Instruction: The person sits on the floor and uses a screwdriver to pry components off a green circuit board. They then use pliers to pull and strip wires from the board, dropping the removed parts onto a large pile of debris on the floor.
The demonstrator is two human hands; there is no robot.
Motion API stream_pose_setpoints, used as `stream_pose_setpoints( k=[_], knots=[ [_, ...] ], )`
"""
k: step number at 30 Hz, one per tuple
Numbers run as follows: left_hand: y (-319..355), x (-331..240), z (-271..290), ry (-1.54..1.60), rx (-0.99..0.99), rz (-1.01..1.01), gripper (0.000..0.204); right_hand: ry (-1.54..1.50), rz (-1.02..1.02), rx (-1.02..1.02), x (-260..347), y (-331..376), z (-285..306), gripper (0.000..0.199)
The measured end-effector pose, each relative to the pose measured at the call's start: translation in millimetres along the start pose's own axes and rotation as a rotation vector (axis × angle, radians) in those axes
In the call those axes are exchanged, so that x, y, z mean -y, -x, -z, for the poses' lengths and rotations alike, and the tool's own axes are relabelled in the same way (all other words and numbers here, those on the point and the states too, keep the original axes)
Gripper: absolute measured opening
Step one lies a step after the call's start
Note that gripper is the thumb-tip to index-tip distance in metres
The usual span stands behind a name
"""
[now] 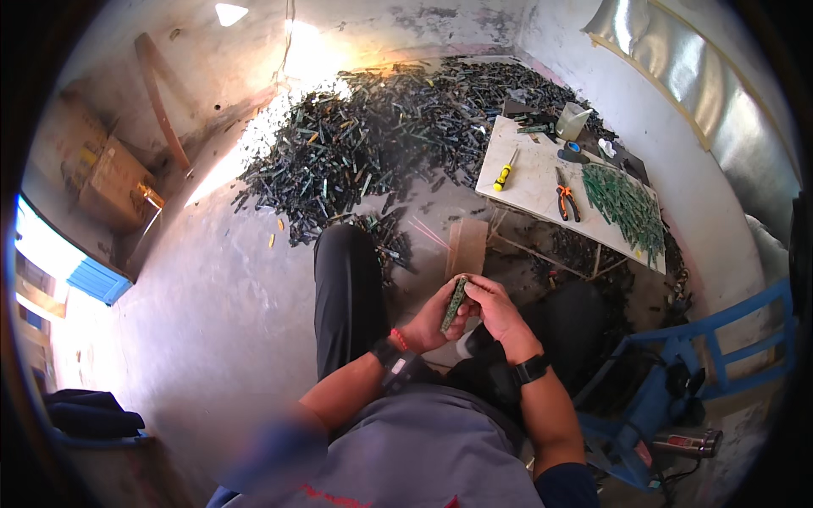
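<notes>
Nearby, scrap heap (pixel 398 127), cluttered board (pixel 529 182).

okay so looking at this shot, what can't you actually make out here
- Head view: green strip, its lower end covered by the left hand and right hand.
- Dark pile on the floor: single pieces too small to tell.
- Blue chair: cut off by the dark rim.

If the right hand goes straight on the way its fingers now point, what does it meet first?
The right hand points left, so it meets at once the narrow green strip that both hands grip; the left hand is just behind it. Depth is unclear.
</notes>
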State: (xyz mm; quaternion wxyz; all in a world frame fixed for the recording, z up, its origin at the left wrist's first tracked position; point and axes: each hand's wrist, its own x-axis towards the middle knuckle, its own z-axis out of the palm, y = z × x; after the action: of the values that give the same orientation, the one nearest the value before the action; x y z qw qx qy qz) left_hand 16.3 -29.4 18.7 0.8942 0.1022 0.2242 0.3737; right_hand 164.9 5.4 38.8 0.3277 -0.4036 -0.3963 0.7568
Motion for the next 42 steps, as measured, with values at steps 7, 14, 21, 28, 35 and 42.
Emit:
stream_pose_setpoints(
  k=[7, 14, 21, 28, 35, 42],
  knots=[
    [-7, 14, 16, 0.006, -0.065, -0.054, 0.047, 0.216, 0.05, -0.125, -28, 8, 12, 0.036],
    [-5, 10, 21, -0.299, -0.436, -0.125, 0.04, 0.486, 0.415, -0.079, -31, 21, 15, 0.052],
    [-14, 16, 61, -1.267, -0.298, -0.32, 0.092, 0.797, 0.553, -0.046, -29, 21, 10, 0.044],
    [-17, 16, 75, -1.132, -0.338, -0.165, 0.084, 0.743, 0.557, -0.066, -28, 24, 2, 0.03],
    [-20, 19, 76, -0.633, -0.389, -0.152, 0.04, 0.749, 0.536, -0.072, -29, 24, -1, 0.029],
    [-16, 14, 42, -0.25, -0.423, -0.072, 0.05, 0.8, 0.501, -0.068, -37, 22, 10, 0.025]
  ],
)
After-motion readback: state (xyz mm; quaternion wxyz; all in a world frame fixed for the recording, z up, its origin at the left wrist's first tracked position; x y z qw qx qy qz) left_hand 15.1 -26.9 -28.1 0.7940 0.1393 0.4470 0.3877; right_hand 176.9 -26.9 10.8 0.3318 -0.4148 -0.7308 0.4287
